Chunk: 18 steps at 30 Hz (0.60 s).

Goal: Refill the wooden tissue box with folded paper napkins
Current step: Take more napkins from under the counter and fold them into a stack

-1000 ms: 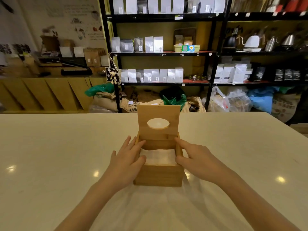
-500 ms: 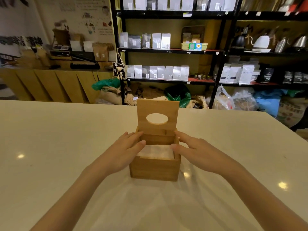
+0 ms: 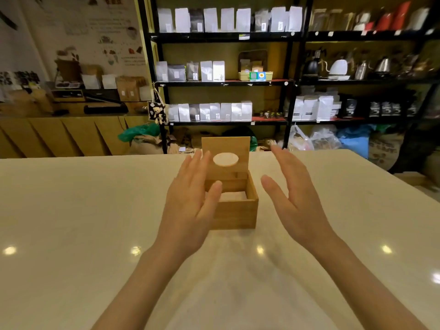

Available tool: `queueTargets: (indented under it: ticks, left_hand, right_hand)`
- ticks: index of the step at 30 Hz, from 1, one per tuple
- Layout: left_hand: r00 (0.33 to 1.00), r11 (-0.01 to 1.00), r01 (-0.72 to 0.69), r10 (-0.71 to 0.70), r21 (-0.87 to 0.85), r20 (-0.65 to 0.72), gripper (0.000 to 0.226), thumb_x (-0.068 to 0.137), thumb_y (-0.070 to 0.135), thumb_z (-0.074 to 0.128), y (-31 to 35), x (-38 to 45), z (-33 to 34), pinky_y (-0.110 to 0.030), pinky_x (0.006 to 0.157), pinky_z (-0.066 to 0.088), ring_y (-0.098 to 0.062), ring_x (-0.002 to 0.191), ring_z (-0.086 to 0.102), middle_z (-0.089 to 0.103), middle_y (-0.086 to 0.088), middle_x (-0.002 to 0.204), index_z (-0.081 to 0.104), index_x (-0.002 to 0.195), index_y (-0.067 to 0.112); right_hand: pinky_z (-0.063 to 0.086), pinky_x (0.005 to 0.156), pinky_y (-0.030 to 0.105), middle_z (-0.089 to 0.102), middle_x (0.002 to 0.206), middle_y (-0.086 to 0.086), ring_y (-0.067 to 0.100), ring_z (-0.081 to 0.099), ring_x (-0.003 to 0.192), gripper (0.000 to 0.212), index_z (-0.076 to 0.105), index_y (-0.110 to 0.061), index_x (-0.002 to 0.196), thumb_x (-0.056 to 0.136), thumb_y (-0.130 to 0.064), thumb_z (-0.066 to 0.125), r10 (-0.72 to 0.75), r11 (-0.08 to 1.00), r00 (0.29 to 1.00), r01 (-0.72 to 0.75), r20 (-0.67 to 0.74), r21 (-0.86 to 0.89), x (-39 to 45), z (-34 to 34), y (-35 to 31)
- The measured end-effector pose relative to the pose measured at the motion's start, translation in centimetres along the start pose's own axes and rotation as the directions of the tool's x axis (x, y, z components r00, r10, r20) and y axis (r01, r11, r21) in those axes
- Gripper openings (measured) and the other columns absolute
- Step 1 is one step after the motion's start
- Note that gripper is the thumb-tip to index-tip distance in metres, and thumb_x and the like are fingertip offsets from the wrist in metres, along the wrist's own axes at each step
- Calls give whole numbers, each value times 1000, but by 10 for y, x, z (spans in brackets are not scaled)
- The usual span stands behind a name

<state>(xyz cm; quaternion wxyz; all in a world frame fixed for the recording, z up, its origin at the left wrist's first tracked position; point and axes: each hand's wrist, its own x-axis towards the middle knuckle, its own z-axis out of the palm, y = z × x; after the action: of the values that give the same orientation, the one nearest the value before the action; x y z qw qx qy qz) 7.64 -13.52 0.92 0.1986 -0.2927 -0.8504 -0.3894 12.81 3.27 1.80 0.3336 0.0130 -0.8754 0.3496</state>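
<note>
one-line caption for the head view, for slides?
Open hands flank wooden tissue box, lid up, napkins inside.

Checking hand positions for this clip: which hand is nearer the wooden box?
Left. The left hand overlaps the box's left side, thumb over the opening. The right hand hovers open to the box's right, clear of it.

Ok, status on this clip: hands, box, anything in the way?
Left hand and right hand open, empty, either side of the square wooden tissue box. Hinged lid upright, white folded napkins inside. Nothing obstructing.
</note>
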Motion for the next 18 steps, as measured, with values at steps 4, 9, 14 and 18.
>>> queueTargets:
  ticks: [4,9,14,18]
  left_hand:
    - [996,994,-84,83,65,9,54,88,56,15,-6,-43,5,-34,116,1,2,140,-11,-9,22,151,-15,132,52]
    - [997,996,-75,73,42,39,57,88,56,11,1,-103,15,-33,116,-3,2,140,-13,-9,17,154,-16,137,47]
    - [997,991,-72,67,-117,-42,50,91,52,18,4,-173,31,-24,114,10,7,139,7,2,38,147,5,139,47]
    - [990,987,-59,39,-153,-133,42,94,42,27,-15,-231,44,-23,107,30,7,129,31,41,18,135,36,133,28]
  right_hand:
    - [14,117,37,18,153,-6,8,11,142,60,13,-27,143,89,-47,29,-99,982,990,81,-104,-173,-46,15,-2]
    - [7,117,37,14,154,-2,11,7,144,61,10,-18,145,92,-41,31,-147,948,981,102,-128,-302,-112,34,-4]
    - [5,118,32,11,154,-6,9,8,143,59,8,-20,145,94,-42,28,-135,961,979,92,-154,-262,-182,51,-1]
    - [10,118,33,6,154,-18,9,12,143,62,3,-26,145,93,-38,35,-90,974,984,54,-155,-220,-234,69,13]
